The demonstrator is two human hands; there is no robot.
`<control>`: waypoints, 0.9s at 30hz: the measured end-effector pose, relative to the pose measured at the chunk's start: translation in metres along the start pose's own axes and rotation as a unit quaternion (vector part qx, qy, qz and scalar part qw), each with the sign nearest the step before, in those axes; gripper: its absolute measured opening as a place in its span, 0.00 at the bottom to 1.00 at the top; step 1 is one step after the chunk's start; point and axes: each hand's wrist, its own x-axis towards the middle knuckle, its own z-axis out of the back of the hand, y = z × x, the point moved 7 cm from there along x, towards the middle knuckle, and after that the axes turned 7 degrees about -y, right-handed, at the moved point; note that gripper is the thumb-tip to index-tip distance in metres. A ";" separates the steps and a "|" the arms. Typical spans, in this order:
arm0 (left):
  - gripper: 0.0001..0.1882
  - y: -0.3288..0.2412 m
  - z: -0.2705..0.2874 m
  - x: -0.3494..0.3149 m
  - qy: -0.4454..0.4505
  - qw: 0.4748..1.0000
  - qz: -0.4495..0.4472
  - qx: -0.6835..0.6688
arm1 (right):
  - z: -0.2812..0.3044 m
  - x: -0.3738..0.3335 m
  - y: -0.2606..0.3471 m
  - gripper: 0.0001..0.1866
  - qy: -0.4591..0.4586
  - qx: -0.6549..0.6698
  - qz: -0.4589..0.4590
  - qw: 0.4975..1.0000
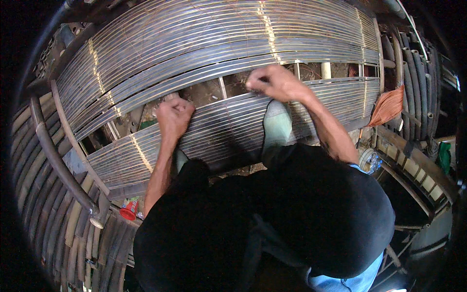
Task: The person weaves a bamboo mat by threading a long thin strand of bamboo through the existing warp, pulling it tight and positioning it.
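A wide frame carries a panel of long thin slats (185,46), which look like bamboo. Light bands of binding (267,27) cross them. An open gap splits the panel into a far and a near part, and pale crosspieces (223,88) show in it. My left hand (174,117) is at the gap's left part, fingers curled in. Further right, my right hand (277,82) hovers by the gap with thumb and fingers drawn together. Whatever either hand pinches is too small or hidden. My foot in a pale green sock (278,124) rests on the near slats.
Stacked poles (46,194) line the left side, and more poles (418,87) stand at the right. A bundle of orange strands (387,107) hangs on the frame's right end. A red cup-like object (129,210) lies at the lower left. Something green (443,158) hangs far right.
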 end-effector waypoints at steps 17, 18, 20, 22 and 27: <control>0.10 0.020 -0.149 0.037 0.305 0.951 -0.025 -0.047 | -0.115 0.061 -0.061 0.13 0.096 0.186 -0.118 0.971; 0.10 0.025 -0.159 0.034 0.366 0.925 0.020 -0.095 | -0.115 0.063 -0.060 0.13 0.096 0.190 -0.113 0.971; 0.09 0.027 -0.163 0.037 0.372 0.922 0.023 -0.107 | -0.117 0.060 -0.064 0.09 0.110 0.244 -0.169 0.949; 0.09 0.024 -0.162 0.036 0.380 0.917 0.027 -0.115 | -0.110 0.058 -0.060 0.08 0.087 0.241 -0.153 0.954; 0.09 0.008 -0.138 0.030 0.376 0.916 0.008 -0.136 | -0.079 0.039 -0.041 0.10 -0.016 0.082 -0.049 0.995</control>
